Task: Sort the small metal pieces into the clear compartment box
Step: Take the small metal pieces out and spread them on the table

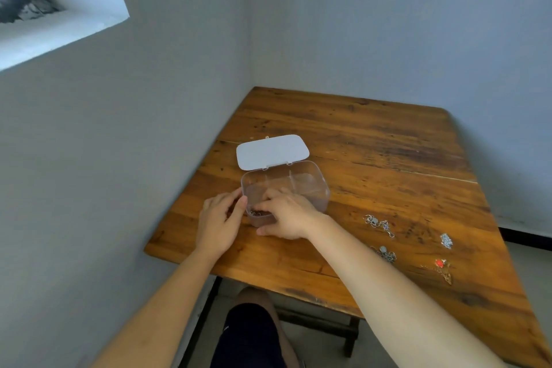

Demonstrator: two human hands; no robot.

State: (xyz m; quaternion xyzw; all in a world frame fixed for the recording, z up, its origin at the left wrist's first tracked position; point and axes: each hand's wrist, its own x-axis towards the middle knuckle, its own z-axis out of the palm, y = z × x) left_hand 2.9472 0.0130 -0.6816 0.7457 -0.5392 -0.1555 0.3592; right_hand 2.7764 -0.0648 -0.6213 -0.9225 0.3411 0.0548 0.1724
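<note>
The right hand dips into the near left part of the clear box, fingers maybe pinching a small metal piece, while 4 more pieces lie off to its right and the left hand rests loosely open against the box's left side.

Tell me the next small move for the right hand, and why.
Probably lift the right hand out of the clear box and reach for the nearest silver piece. Its fingers rest in the near-left compartment on a small metal piece, while four pieces lie on the table.
</note>
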